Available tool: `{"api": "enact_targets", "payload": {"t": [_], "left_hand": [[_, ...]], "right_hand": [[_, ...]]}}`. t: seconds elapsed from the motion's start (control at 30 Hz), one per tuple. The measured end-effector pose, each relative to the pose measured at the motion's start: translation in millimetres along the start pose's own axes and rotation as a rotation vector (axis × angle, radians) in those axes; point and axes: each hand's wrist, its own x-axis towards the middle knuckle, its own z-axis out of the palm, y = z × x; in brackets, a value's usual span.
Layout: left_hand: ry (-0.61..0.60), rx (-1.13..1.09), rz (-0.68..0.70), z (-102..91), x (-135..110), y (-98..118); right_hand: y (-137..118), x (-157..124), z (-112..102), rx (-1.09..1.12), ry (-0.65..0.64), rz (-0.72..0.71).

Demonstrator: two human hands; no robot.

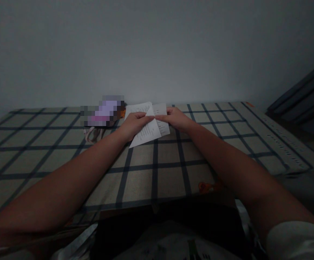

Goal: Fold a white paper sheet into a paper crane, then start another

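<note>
A folded sheet of white printed paper (pixel 148 131) is held up over the table between both hands. My left hand (pixel 132 124) is closed on its left part, with the thumb lying across the print. My right hand (pixel 177 118) pinches the right part, its thumb pointing left and meeting the left thumb near the fold. One flap slants over another at the middle, and the lower left corner comes to a point. The fingers behind the paper are hidden.
A checked cloth (pixel 168 180) covers the table, which meets a plain wall (pixel 157 50). Left of the paper lies a blurred-out object with a light purple face (pixel 107 110), a pale strap or cord (pixel 93 134) beside it. Dark folded fabric (pixel 305 97) hangs at the right.
</note>
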Motion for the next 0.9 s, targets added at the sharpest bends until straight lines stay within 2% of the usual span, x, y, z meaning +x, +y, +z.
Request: {"api": "enact_targets", "payload": {"t": [0.27,0.47,0.6,0.8,0.9], "left_hand": [[0.027,0.134,0.104,-5.9,5.1,-6.9],[-0.003,-0.003,0.029,-1.7,2.7,-1.2],[-0.012,-0.046,-0.001,-0.3,2.4,0.1],[0.032,-0.007,0.062,-1.7,3.8,-3.2],[0.026,0.022,0.058,-3.3,3.4,-2.4]], "right_hand": [[-0.8,2.6,0.4,-0.102,-0.002,0.02],[-4.0,2.8,3.7,-0.302,0.052,-0.125],[-2.5,3.4,6.4,-0.31,0.074,-0.198],[-0.1,2.8,1.5,-0.158,-0.006,-0.064],[-1.4,1.7,1.0,-0.123,0.0,-0.033]]}}
